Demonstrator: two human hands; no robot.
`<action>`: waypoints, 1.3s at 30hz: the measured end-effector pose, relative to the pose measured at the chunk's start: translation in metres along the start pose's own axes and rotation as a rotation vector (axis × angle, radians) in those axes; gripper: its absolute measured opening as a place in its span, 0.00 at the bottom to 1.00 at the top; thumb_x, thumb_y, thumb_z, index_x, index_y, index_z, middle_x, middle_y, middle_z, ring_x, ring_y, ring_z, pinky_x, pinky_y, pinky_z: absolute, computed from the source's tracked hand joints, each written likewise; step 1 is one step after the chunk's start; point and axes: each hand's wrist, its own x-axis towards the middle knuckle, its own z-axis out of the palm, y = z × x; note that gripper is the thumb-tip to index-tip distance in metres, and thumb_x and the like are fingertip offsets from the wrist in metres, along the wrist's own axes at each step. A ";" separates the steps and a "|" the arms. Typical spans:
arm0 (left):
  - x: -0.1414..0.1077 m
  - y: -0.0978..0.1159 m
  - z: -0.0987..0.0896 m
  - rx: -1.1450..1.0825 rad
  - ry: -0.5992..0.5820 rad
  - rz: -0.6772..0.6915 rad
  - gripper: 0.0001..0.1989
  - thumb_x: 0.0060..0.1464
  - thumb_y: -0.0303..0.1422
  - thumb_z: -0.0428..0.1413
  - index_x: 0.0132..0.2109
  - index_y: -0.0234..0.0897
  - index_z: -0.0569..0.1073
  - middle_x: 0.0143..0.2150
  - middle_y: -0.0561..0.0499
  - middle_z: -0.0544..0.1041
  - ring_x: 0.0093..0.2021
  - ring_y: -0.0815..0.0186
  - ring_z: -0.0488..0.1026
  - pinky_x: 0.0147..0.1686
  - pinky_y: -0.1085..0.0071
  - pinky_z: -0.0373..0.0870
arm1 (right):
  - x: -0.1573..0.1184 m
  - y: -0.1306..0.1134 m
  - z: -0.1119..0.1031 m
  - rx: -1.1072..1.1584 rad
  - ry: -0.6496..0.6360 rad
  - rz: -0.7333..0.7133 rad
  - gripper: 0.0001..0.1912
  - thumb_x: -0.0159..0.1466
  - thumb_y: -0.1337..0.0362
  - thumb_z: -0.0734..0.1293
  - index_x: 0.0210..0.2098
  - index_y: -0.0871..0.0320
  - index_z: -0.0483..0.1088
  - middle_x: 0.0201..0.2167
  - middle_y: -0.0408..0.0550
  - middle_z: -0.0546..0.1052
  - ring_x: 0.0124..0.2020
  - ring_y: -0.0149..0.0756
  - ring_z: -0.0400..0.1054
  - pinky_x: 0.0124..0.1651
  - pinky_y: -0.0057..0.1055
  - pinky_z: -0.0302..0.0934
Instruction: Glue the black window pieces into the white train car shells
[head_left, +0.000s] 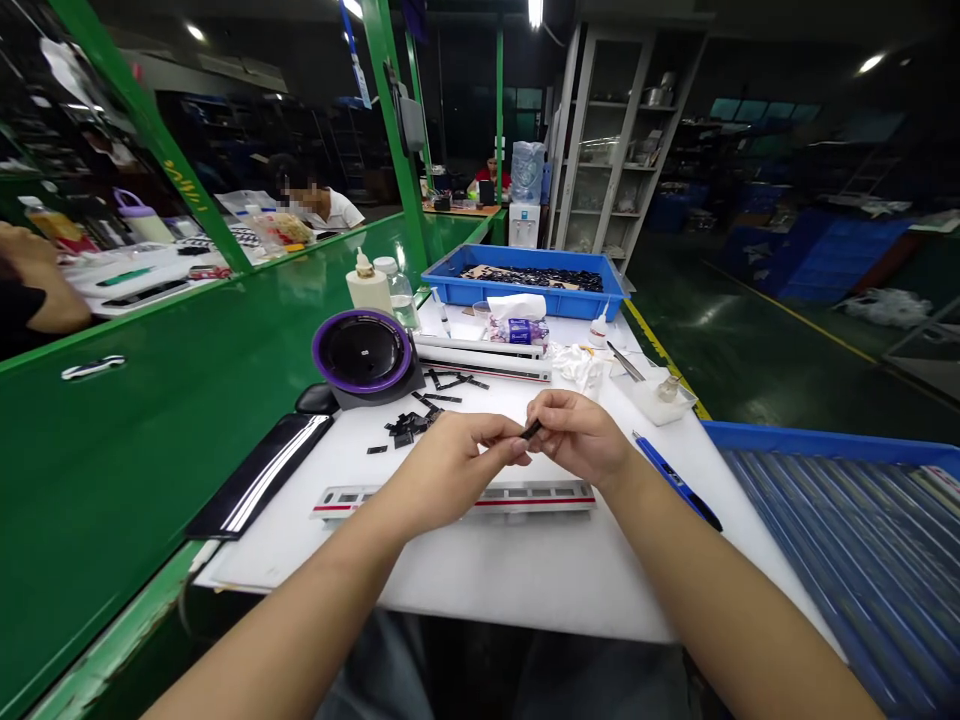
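Black strip (532, 430) is held in the air above the worktop (525, 580), between the two hands, and is partly covered by the fingers, so its full shape cannot be made out. Its lower end is pinched between the thumb and forefinger of the left hand (446, 465); its upper end is clamped in the fingers of the right hand (583, 435), whose remaining fingertips are curled out of sight. Below, a silver train-car shell (536, 497) with a red stripe is laid on the worktop, its middle hidden by the left hand and forearm. Beyond the left hand, small black pieces (403, 436) are heaped and scattered, too much overlapped to be counted. A blue tool (679, 483) is laid beside the right forearm. Farther right, a blue crate (832, 438) is cut off by the view's edge, and its ribbed, translucent contents can hardly be identified.
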 end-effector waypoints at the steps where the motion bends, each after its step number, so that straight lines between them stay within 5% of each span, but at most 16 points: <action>1: 0.002 0.000 0.002 -0.013 -0.004 0.019 0.15 0.62 0.39 0.51 0.39 0.38 0.80 0.35 0.52 0.82 0.37 0.64 0.77 0.38 0.72 0.71 | 0.000 -0.001 -0.001 0.031 -0.021 0.043 0.14 0.48 0.57 0.77 0.24 0.59 0.72 0.17 0.40 0.69 0.20 0.28 0.60 0.28 0.29 0.57; 8: 0.014 -0.002 0.019 -0.106 0.072 0.120 0.12 0.62 0.37 0.53 0.36 0.37 0.79 0.34 0.53 0.81 0.36 0.66 0.76 0.40 0.72 0.70 | -0.001 -0.002 0.003 0.196 -0.067 0.066 0.12 0.51 0.59 0.72 0.22 0.57 0.66 0.14 0.38 0.61 0.18 0.27 0.51 0.27 0.29 0.53; 15: 0.025 -0.014 0.025 -0.395 0.118 0.106 0.12 0.60 0.39 0.56 0.36 0.34 0.77 0.33 0.51 0.80 0.37 0.65 0.76 0.41 0.70 0.72 | 0.002 -0.002 0.002 0.091 0.009 -0.058 0.18 0.55 0.54 0.72 0.22 0.56 0.62 0.14 0.35 0.54 0.19 0.28 0.52 0.30 0.30 0.56; 18: 0.025 -0.016 0.019 -0.240 0.073 0.034 0.13 0.61 0.39 0.54 0.36 0.35 0.78 0.34 0.51 0.80 0.37 0.66 0.75 0.41 0.69 0.70 | 0.002 -0.001 0.000 -0.154 0.181 -0.176 0.16 0.56 0.53 0.72 0.26 0.56 0.65 0.17 0.36 0.60 0.21 0.28 0.54 0.29 0.30 0.55; 21: 0.023 -0.017 0.015 -0.082 0.095 -0.113 0.15 0.59 0.40 0.52 0.35 0.35 0.79 0.33 0.50 0.80 0.35 0.65 0.74 0.36 0.69 0.67 | -0.003 0.003 0.006 -0.655 0.352 -0.421 0.11 0.61 0.57 0.68 0.29 0.56 0.67 0.22 0.41 0.67 0.25 0.30 0.59 0.30 0.31 0.54; 24: 0.024 -0.019 0.017 -0.258 0.112 -0.208 0.14 0.55 0.38 0.54 0.33 0.33 0.79 0.29 0.50 0.78 0.30 0.67 0.71 0.31 0.70 0.63 | -0.010 0.009 0.015 -1.171 0.374 -0.726 0.09 0.65 0.63 0.64 0.28 0.56 0.68 0.25 0.45 0.71 0.27 0.33 0.61 0.33 0.33 0.55; 26: 0.025 -0.021 0.019 -0.447 0.099 -0.247 0.11 0.52 0.37 0.56 0.30 0.33 0.77 0.26 0.52 0.76 0.29 0.68 0.70 0.29 0.71 0.60 | -0.013 0.011 0.018 -1.300 0.335 -0.844 0.10 0.65 0.64 0.63 0.27 0.55 0.67 0.23 0.46 0.71 0.26 0.34 0.61 0.32 0.34 0.55; 28: 0.026 -0.023 0.019 -0.582 0.062 -0.268 0.10 0.49 0.37 0.59 0.29 0.34 0.77 0.25 0.52 0.75 0.29 0.69 0.69 0.30 0.71 0.59 | -0.013 0.011 0.018 -1.190 0.349 -0.821 0.09 0.64 0.63 0.64 0.27 0.56 0.68 0.24 0.45 0.72 0.27 0.34 0.63 0.32 0.33 0.57; 31: 0.026 -0.026 0.017 -0.693 -0.039 -0.223 0.11 0.49 0.39 0.62 0.32 0.34 0.78 0.30 0.48 0.79 0.31 0.68 0.71 0.32 0.71 0.60 | -0.006 0.007 0.013 -0.675 0.346 -0.481 0.10 0.63 0.57 0.66 0.29 0.56 0.67 0.24 0.42 0.72 0.26 0.32 0.65 0.31 0.32 0.61; 35: 0.026 -0.027 0.013 -0.784 -0.090 -0.118 0.11 0.52 0.39 0.62 0.35 0.35 0.80 0.33 0.48 0.80 0.32 0.69 0.71 0.35 0.72 0.62 | 0.003 0.006 0.009 -0.077 0.076 -0.071 0.18 0.59 0.50 0.69 0.26 0.55 0.61 0.20 0.38 0.66 0.21 0.30 0.62 0.30 0.33 0.64; 39: 0.028 -0.030 0.012 -0.890 -0.053 -0.204 0.11 0.49 0.39 0.65 0.32 0.34 0.79 0.31 0.49 0.79 0.31 0.71 0.70 0.34 0.73 0.63 | -0.001 0.007 0.014 -0.211 0.208 -0.220 0.15 0.60 0.52 0.69 0.29 0.55 0.65 0.22 0.38 0.67 0.21 0.28 0.59 0.26 0.29 0.60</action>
